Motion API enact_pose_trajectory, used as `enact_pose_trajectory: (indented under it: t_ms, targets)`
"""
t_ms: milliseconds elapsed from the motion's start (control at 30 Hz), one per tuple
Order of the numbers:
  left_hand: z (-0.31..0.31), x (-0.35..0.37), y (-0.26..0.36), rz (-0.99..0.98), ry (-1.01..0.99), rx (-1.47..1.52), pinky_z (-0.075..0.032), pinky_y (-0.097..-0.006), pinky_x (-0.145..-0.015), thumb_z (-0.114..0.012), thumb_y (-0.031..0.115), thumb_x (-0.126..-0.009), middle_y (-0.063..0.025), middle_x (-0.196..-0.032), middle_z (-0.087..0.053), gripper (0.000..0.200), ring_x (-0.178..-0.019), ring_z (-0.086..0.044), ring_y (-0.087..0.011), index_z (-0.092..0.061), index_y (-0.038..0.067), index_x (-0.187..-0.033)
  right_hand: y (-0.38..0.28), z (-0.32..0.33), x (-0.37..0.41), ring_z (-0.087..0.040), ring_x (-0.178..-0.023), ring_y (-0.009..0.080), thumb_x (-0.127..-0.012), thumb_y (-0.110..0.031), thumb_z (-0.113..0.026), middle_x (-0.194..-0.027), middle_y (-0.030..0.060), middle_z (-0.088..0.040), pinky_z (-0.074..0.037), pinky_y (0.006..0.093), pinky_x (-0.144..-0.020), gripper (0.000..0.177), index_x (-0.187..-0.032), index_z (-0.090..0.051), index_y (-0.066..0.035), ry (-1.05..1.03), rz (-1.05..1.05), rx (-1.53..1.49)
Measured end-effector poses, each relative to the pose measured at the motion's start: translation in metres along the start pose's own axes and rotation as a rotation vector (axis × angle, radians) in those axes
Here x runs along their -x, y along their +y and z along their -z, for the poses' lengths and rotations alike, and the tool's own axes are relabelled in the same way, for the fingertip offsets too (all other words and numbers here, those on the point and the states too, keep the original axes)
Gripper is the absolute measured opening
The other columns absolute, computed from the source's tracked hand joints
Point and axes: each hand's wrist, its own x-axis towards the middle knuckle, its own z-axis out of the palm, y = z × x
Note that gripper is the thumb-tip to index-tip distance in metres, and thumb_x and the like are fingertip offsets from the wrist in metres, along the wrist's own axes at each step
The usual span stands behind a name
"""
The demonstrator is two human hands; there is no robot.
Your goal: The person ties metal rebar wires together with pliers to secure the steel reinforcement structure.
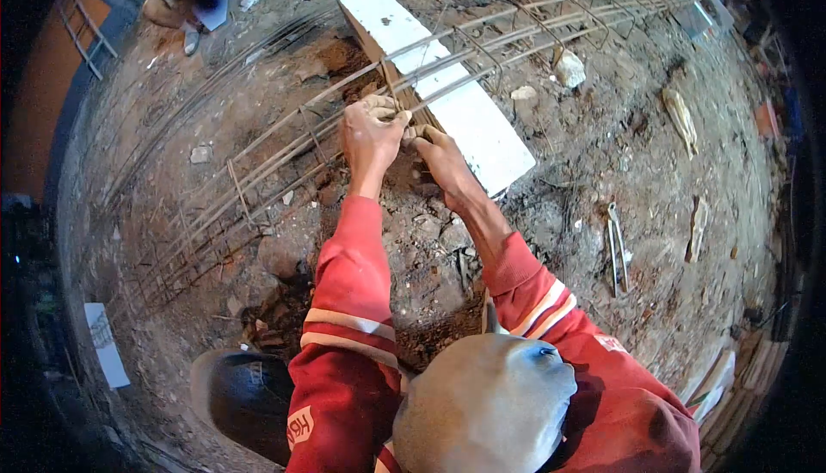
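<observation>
The rebar cage (pixel 447 61) is crossing over the white block (pixel 482 124), which is apparently propping the rods clear of the soil so that fingers can get around them. Both hands are meeting at the block's near long edge, where a rod is passing: the left hand (pixel 372 133) is bending its fingers in narrow, thumb near the fingertips, and the right hand (pixel 443 161) is curling its own just beside them, probably so that one is steadying while the other is working. Whether either is gripping a bar or some thin wire, I cannot tell. Neighbouring rods are crowding the fingers there. To the right of the block, a long-handled tool (pixel 612 215) is lying apart on the dirt, and a pale stone (pixel 569 69) is sitting near the rods. Loose bars (pixel 284 34) are stretching left of the block's far end, and beyond them a person (pixel 163 8) is crouching.
</observation>
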Motion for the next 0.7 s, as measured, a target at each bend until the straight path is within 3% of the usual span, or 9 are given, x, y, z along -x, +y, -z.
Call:
enact_pose_trajectory:
  t_ms: [67, 133, 167, 267, 400, 467, 533, 600, 700]
  targets:
    - [0.001, -0.001, -0.004, 0.009, -0.018, -0.013, -0.054, -0.0271, -0.066, -0.08, 0.004, -0.075, -0.0127, -0.082, -0.073, 0.019, -0.071, -0.067, -0.0145, -0.068, -0.006, -0.087, -0.005, -0.005, 0.007, -0.06, -0.078, 0.0203, -0.085, -0.011, -0.06, -0.087, 0.0143, -0.064, -0.049, 0.0364, -0.076, 0.021, -0.101, -0.058, 0.002, 0.027, 0.056, 0.276]
    - [0.001, -0.004, -0.008, -0.039, -0.018, -0.049, -0.053, -0.0263, -0.066, -0.08, 0.004, -0.075, -0.0129, -0.082, -0.073, 0.019, -0.071, -0.067, -0.0138, -0.068, -0.006, -0.087, 0.004, -0.015, 0.021, -0.063, -0.089, 0.0314, -0.08, -0.009, -0.06, -0.094, 0.02, -0.064, -0.049, 0.0413, -0.086, 0.031, -0.108, -0.054, 0.002, 0.136, 0.354, 0.457]
    - [0.001, -0.005, -0.011, -0.08, -0.009, -0.077, -0.053, -0.0254, -0.066, -0.08, 0.004, -0.075, -0.0132, -0.082, -0.073, 0.02, -0.071, -0.066, -0.0131, -0.068, -0.006, -0.087, 0.024, -0.011, 0.016, -0.059, -0.106, 0.0409, -0.076, -0.006, -0.062, -0.11, 0.0263, -0.059, -0.046, 0.0446, -0.096, 0.047, -0.12, -0.048, 0.001, 0.115, 0.556, 0.516]
    - [0.001, -0.001, -0.004, 0.015, -0.042, 0.037, -0.052, -0.0255, -0.065, -0.08, 0.004, -0.076, -0.0129, -0.083, -0.072, 0.02, -0.071, -0.065, -0.0128, -0.068, -0.005, -0.088, 0.036, -0.006, 0.018, -0.055, -0.113, 0.0435, -0.076, -0.001, -0.061, -0.121, 0.0269, -0.052, -0.045, 0.0461, -0.098, 0.056, -0.129, -0.042, 0.0, 0.085, 0.77, 0.479]
    - [0.002, 0.0, -0.007, 0.016, -0.04, 0.011, -0.052, -0.0271, -0.066, -0.082, 0.007, -0.076, -0.0119, -0.084, -0.071, 0.023, -0.074, -0.065, -0.0141, -0.066, -0.004, -0.089, 0.029, 0.0, 0.023, -0.055, -0.11, 0.043, -0.077, 0.0, -0.059, -0.115, 0.0271, -0.054, -0.045, 0.0486, -0.096, 0.055, -0.129, -0.042, 0.0, 0.041, 0.682, 0.385]
    - [-0.001, 0.009, -0.005, -0.038, 0.067, -0.086, -0.052, -0.0281, -0.073, -0.082, 0.01, -0.077, -0.0127, -0.09, -0.07, 0.032, -0.079, -0.065, -0.017, -0.062, -0.004, -0.098, 0.017, 0.004, 0.021, -0.056, -0.108, 0.0409, -0.077, 0.001, -0.059, -0.109, 0.028, -0.057, -0.046, 0.05, -0.093, 0.057, -0.131, -0.04, 0.0, -0.002, 0.328, 0.501]
    - [-0.007, 0.026, -0.002, -0.385, 0.362, -0.315, -0.05, -0.0285, -0.072, -0.08, 0.011, -0.078, -0.0106, -0.09, -0.067, 0.032, -0.078, -0.062, -0.0166, -0.061, -0.003, -0.099, 0.01, -0.002, 0.025, -0.056, -0.105, 0.0418, -0.076, 0.002, -0.059, -0.103, 0.0279, -0.06, -0.047, 0.0516, -0.087, 0.056, -0.13, -0.041, 0.001, 0.009, 0.335, 0.486]
    - [-0.013, 0.036, -0.037, -0.421, 0.412, -0.182, -0.045, -0.029, -0.063, -0.072, 0.01, -0.085, -0.0076, -0.087, -0.062, 0.02, -0.073, -0.054, -0.0127, -0.062, 0.0, -0.099, 0.001, -0.009, 0.039, -0.055, -0.107, 0.0447, -0.076, 0.002, -0.06, -0.105, 0.0273, -0.06, -0.047, 0.052, -0.089, 0.054, -0.127, -0.043, 0.002, 0.14, 0.468, 0.553]
    - [-0.022, 0.059, -0.061, -0.152, 0.181, 0.46, -0.051, -0.033, -0.082, -0.055, 0.002, -0.089, -0.0068, -0.094, -0.065, 0.014, -0.089, -0.061, -0.0177, -0.061, 0.0, -0.101, 0.012, -0.003, 0.047, -0.052, -0.114, 0.0464, -0.077, 0.001, -0.059, -0.112, 0.0265, -0.059, -0.045, 0.0521, -0.096, 0.05, -0.125, -0.044, 0.002, 0.113, 0.691, 0.621]
